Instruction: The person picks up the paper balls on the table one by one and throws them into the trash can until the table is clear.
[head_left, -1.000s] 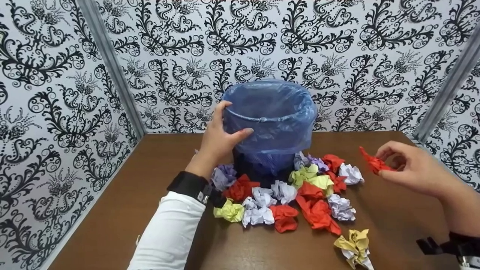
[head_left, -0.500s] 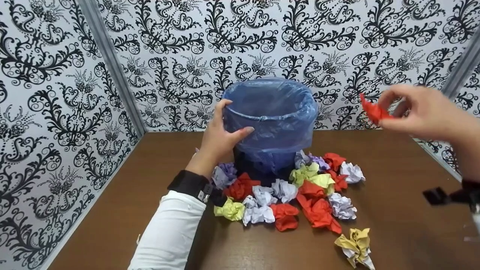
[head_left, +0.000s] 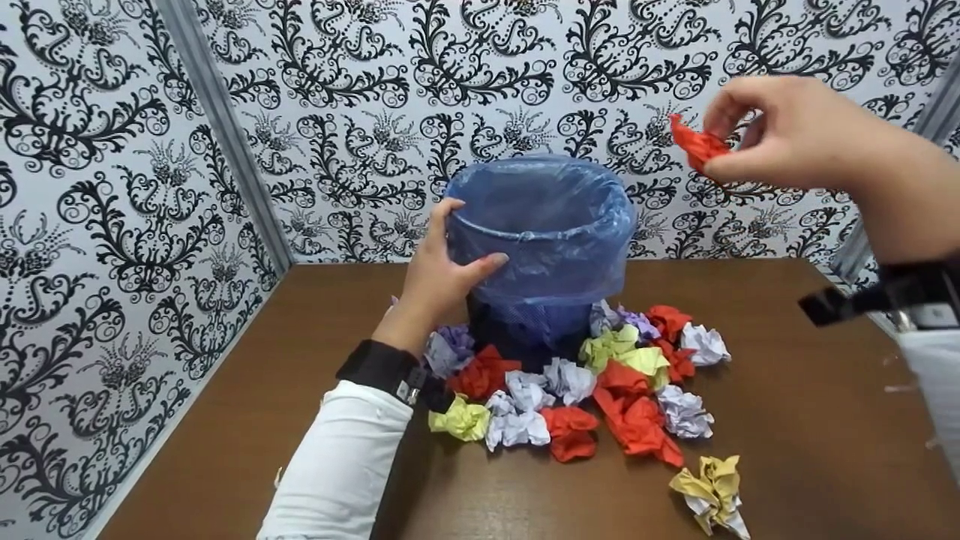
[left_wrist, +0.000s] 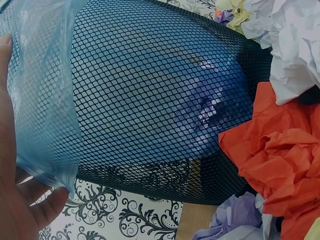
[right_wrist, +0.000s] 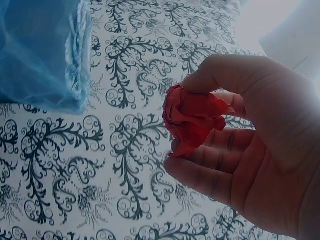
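A black mesh wastebasket (left_wrist: 150,90) stands at the middle of the table, lined with a blue plastic bag (head_left: 540,262) folded over its rim. My left hand (head_left: 442,274) grips the bin's left side near the rim, thumb across the front of the bag. Up in the air right of the bin, my right hand (head_left: 787,135) pinches a crumpled red paper ball (head_left: 697,146) between thumb and fingers. The right wrist view shows the same red paper ball (right_wrist: 192,117) at the fingertips, apart from the bag's edge. Inside the bin, purplish paper (left_wrist: 207,110) shows through the mesh.
Around the bin's foot lie several crumpled paper balls: red (head_left: 637,424), white (head_left: 682,412), yellow-green (head_left: 459,420) and purple (head_left: 450,349). A gold paper ball (head_left: 712,491) lies nearer the front of the brown table (head_left: 300,360). Patterned walls (head_left: 360,135) stand behind and to the left.
My right hand has risen from low over the table's right side, then moved left toward the bin with the red paper ball. The left hand and bin stay in place.
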